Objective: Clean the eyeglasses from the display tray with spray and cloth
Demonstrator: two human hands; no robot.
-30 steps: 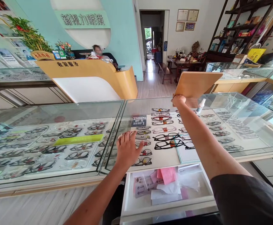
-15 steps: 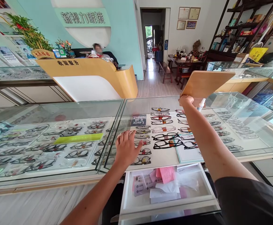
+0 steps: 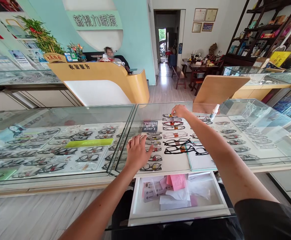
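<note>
My left hand (image 3: 138, 151) lies palm down on the glass counter top, its fingers spread and thumb out. A pale, cloth-like edge (image 3: 143, 136) shows at its fingertips. My right hand (image 3: 180, 110) reaches over the far part of the counter, fingers bent down and slightly apart, with nothing visible in them. Beneath the glass, rows of eyeglasses (image 3: 176, 149) lie on a white board. To the right of my right hand stand a wooden panel (image 3: 219, 88) and a white spray bottle (image 3: 214, 111).
A pulled-out white drawer (image 3: 143, 216) below the counter holds pink and white papers. Another glass case (image 3: 85, 110) adjoins on the left. Beyond are a yellow-fronted desk (image 3: 138, 88) with a seated person, and a dark wooden table (image 3: 194, 66) with benches.
My right hand has left the wooden panel's lower edge and moved left over the far eyeglasses. The panel now rests lower. My left hand keeps nearly the same place on the glass.
</note>
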